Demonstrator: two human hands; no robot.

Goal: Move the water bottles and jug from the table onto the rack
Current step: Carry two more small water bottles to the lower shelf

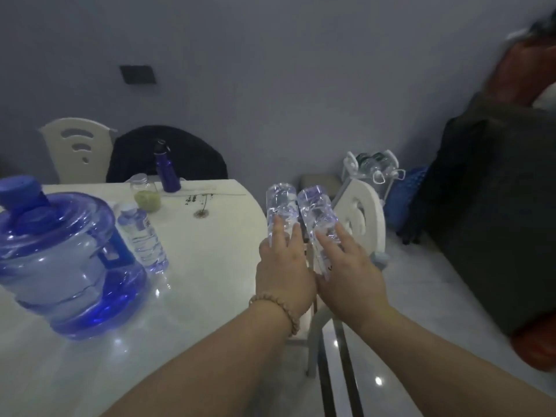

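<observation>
Two clear water bottles (281, 206) (317, 215) held side by side, bases forward. Third clear bottle (143, 237) and large blue jug (64, 260) upright, well left of both hands. Rack (373, 167) beyond them, holding bottles.

On the bench (210, 251) the jug (63, 260) stands at the left with a bottle (143, 239) just beside it on its right. Behind them stand a jar (146, 192) and a flask (167, 168). The rack (373, 168) sits on the floor beyond the bench's right end.
</observation>
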